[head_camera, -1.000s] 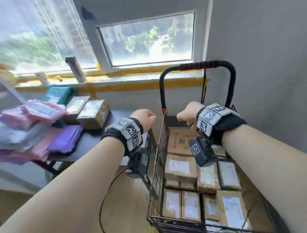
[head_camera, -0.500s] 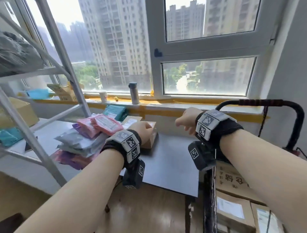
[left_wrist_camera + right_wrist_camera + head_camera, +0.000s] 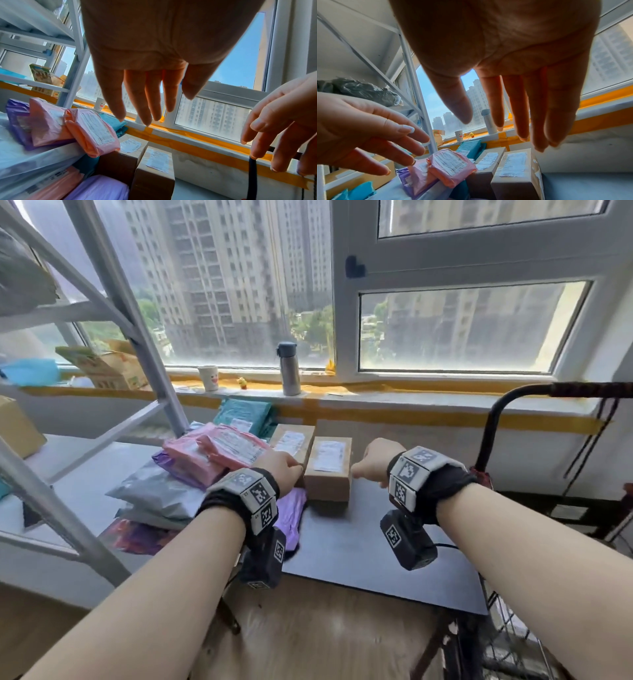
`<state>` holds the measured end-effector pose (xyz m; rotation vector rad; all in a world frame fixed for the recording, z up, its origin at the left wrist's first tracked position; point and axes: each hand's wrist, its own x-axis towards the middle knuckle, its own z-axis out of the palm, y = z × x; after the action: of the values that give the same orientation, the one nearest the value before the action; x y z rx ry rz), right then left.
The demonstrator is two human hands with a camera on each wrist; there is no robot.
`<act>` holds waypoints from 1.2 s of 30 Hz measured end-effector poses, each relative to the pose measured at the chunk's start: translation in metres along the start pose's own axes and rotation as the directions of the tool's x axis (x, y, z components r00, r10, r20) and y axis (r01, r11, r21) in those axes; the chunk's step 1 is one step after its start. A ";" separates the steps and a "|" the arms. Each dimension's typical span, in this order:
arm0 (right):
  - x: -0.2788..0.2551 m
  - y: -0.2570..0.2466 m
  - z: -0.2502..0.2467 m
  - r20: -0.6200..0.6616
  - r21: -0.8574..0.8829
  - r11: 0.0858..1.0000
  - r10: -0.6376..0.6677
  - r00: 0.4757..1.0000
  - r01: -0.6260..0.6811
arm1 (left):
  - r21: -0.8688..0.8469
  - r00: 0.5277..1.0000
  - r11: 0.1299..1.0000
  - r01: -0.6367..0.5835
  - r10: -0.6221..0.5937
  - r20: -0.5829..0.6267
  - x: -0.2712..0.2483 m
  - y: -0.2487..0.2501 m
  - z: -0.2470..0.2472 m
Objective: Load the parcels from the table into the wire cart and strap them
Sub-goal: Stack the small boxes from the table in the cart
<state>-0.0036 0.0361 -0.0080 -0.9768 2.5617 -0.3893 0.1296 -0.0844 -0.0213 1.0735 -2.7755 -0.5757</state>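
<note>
Two taped cardboard boxes lie side by side on the grey table (image 3: 359,546). The nearer box (image 3: 328,474) (image 3: 154,175) (image 3: 515,180) sits right of the other box (image 3: 291,441). My left hand (image 3: 286,470) (image 3: 150,102) hovers at the nearer box's left edge with straight, spread fingers. At its right edge hovers my right hand (image 3: 371,462) (image 3: 488,121), also spread. Neither hand grips anything. Pink mailers (image 3: 226,450), a purple bag (image 3: 291,518), a grey bag (image 3: 161,494) and a teal bag (image 3: 243,414) are piled to the left. The wire cart (image 3: 507,631) with its black handle (image 3: 493,426) stands at the right.
A grey metal shelf frame (image 3: 137,337) rises at the left, close to the parcel pile. On the windowsill behind the table stand a steel flask (image 3: 289,369) and a paper cup (image 3: 208,378). Wooden floor (image 3: 325,638) lies below the table's front edge.
The view has swung left and up from the loaded cart to the table. Both hands have moved from above the cart to either side of the nearer box.
</note>
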 end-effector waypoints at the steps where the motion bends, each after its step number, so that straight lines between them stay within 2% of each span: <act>1: 0.010 -0.001 0.004 -0.005 0.003 1.000 0.006 1.000 -0.006 | 0.006 1.000 1.000 0.000 0.000 0.009 0.009 -0.003 0.002; 9: 0.156 -0.015 0.060 0.052 0.112 0.983 0.143 0.988 -0.149 | 0.026 0.994 0.999 0.019 -0.022 0.107 0.119 -0.038 0.025; 12: 0.208 -0.021 0.086 0.081 0.129 0.960 0.241 0.967 -0.250 | 0.061 0.983 0.997 0.052 -0.062 0.174 0.165 -0.049 0.035; 18: 0.269 -0.033 0.128 0.160 0.063 0.914 0.388 0.908 -0.401 | 0.066 0.963 0.992 0.105 -0.118 0.243 0.228 -0.064 0.053; 24: 0.285 -0.038 0.141 0.151 0.015 0.891 0.446 0.882 -0.453 | 0.097 0.935 0.992 0.087 -0.114 0.337 0.259 -0.078 0.068; 29: 0.270 -0.029 0.131 0.142 0.063 0.868 0.480 0.866 -0.492 | 0.075 0.915 0.997 0.002 -0.032 0.401 0.267 -0.077 0.070; 32: 0.244 -0.028 0.115 0.105 0.177 0.828 0.521 0.847 -0.531 | 0.005 0.894 1.000 -0.025 0.020 0.448 0.263 -0.069 0.072; 36: 0.202 -0.034 0.091 -0.018 0.245 0.837 0.508 0.861 -0.489 | -0.160 0.873 0.987 0.017 0.063 0.484 0.245 -0.057 0.066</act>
<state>-0.0838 -0.1369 -0.1253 -0.1884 2.6389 -0.5672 -0.0327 -0.2660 -0.1122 0.9655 -3.0728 -1.1948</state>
